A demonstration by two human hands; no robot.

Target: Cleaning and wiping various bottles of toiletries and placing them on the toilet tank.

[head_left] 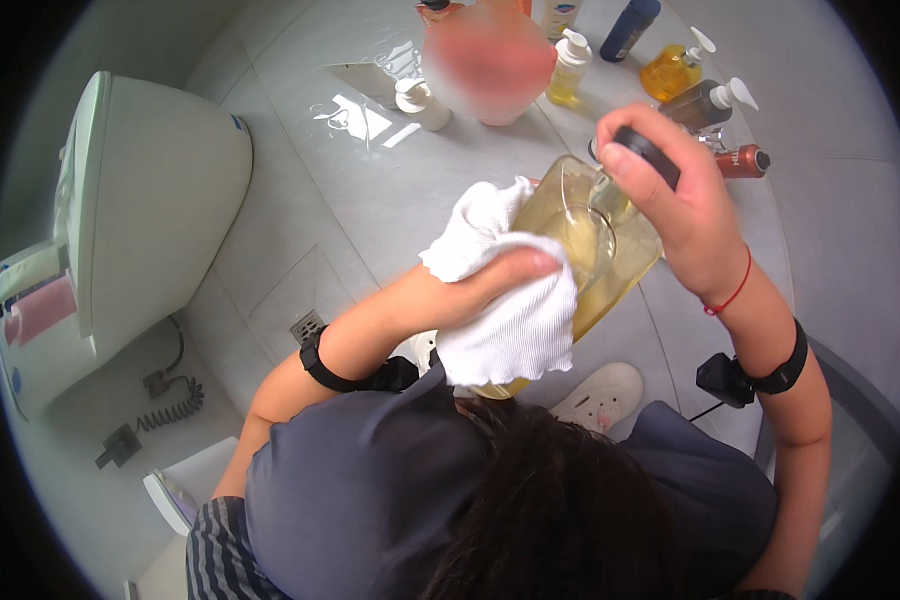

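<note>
Yellowish clear bottle (595,240) sits between both hands: right hand (685,215) fingers clamp its black cap (648,155) at 1 o'clock, left hand (490,285) fingers press a white cloth (505,300) on it at 8 o'clock.

My left hand (490,285) is raised in front of me, fingers (530,264) curled and pressing flat, wrist bent inward, forearm rising from lower left. My right hand (675,205) sits higher — closed in a grip, thumb (625,168) on top. Both forearms wear black straps — the right wrist also a red string.
</note>
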